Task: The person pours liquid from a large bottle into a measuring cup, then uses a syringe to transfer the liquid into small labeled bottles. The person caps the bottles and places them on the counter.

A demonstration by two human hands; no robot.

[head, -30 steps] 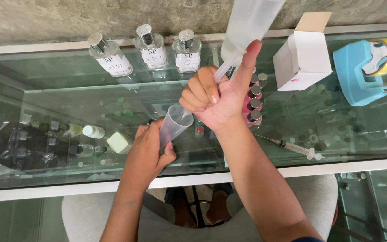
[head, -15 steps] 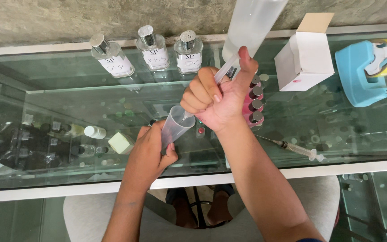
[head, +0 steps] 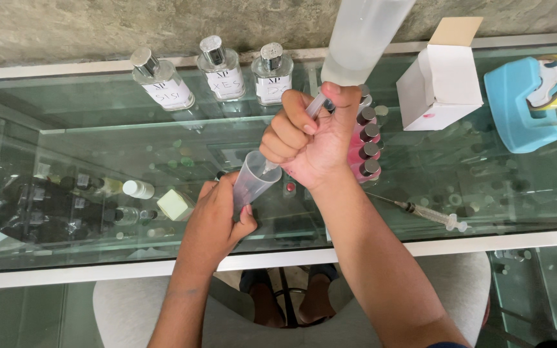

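The left hand (head: 217, 216) is wrapped closed around the lower body of a small clear plastic measuring cup (head: 253, 180), tilting it so its mouth points toward one o'clock. The right hand (head: 314, 138) is clenched in a fist on the nozzle end of a large translucent squeeze bottle (head: 362, 42), which is upended, its thin spout reaching down to the cup's rim at about seven o'clock from the fist. The cup looks light and thin-walled, likely to flex if pinched hard, so a hold low on its body suits it; the bottle seems bulky, soft-sided and top-heavy with liquid, best steadied near the neck. At three o'clock from the fist stands a row of pink vials (head: 365, 145) on the glass table (head: 98, 148); a syringe (head: 430, 212) lies at four o'clock
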